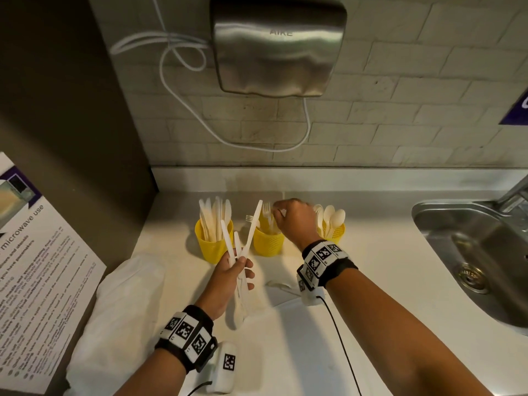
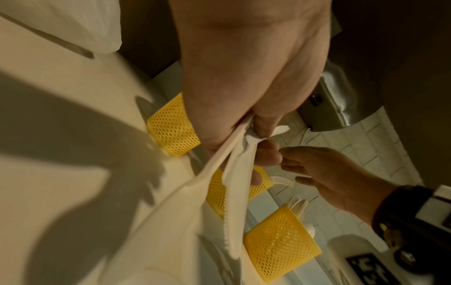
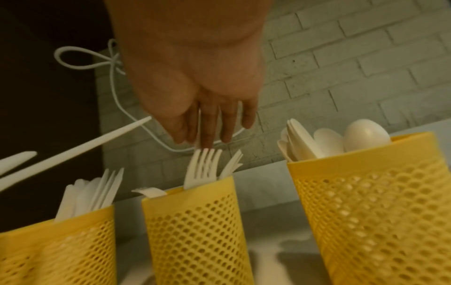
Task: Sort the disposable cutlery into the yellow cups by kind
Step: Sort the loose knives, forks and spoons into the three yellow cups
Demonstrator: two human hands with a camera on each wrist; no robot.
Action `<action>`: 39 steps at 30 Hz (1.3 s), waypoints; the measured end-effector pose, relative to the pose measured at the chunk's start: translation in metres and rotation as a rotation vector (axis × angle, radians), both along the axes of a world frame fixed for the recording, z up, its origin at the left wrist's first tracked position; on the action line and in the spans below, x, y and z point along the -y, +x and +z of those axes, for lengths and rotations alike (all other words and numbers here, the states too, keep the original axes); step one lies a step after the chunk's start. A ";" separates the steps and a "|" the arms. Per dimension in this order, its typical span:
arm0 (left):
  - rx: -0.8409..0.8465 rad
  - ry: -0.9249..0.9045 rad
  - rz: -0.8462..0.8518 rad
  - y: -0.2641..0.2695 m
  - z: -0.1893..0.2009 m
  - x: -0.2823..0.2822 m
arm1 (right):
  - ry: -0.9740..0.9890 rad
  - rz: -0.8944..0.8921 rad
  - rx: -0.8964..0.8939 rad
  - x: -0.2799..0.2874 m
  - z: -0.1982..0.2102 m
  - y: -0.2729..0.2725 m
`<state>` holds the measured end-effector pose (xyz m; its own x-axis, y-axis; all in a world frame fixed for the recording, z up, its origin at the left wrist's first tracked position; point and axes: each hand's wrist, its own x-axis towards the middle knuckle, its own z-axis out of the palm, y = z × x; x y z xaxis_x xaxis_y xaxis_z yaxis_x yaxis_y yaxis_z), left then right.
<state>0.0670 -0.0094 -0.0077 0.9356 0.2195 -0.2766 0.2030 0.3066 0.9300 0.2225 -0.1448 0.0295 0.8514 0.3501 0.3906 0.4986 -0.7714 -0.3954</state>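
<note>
The left hand [image 1: 232,274] grips a fanned bundle of white plastic knives [image 1: 243,238], their long axes pointing up and away, while the right hand [image 1: 294,221], fingers loosely extended, hovers over the fork-filled middle yellow cup [image 1: 267,242] just beyond it.

**Left hand grips a fan of white cutlery over the cups**

From my left wrist camera I see my left hand [image 2: 244,86] with thumb and fingers closed round a bundle of white plastic disposable knives [image 2: 234,202]; one serrated blade runs toward the lens. Behind it three yellow perforated plastic cups [image 2: 280,248] stand in a row on the pale countertop [image 2: 61,183]. My right hand [image 2: 334,177] reaches in with fingers extended above the middle cup, near white fork tines [image 2: 283,181].
</note>
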 end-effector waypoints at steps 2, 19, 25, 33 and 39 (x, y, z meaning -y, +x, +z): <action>0.007 -0.003 -0.001 0.000 0.001 -0.001 | -0.097 -0.061 0.056 0.004 -0.001 -0.004; -0.026 -0.317 -0.105 0.011 0.006 0.010 | 0.759 0.054 -0.642 0.014 0.044 -0.054; -0.055 -0.339 -0.118 0.010 0.004 0.004 | 0.652 0.192 -0.558 0.034 0.044 -0.074; -0.011 -0.297 -0.144 0.016 0.006 0.011 | 0.213 0.188 -0.703 0.023 0.008 -0.096; -0.039 -0.314 -0.176 0.015 0.006 0.010 | 0.183 0.114 -0.724 0.012 -0.006 -0.096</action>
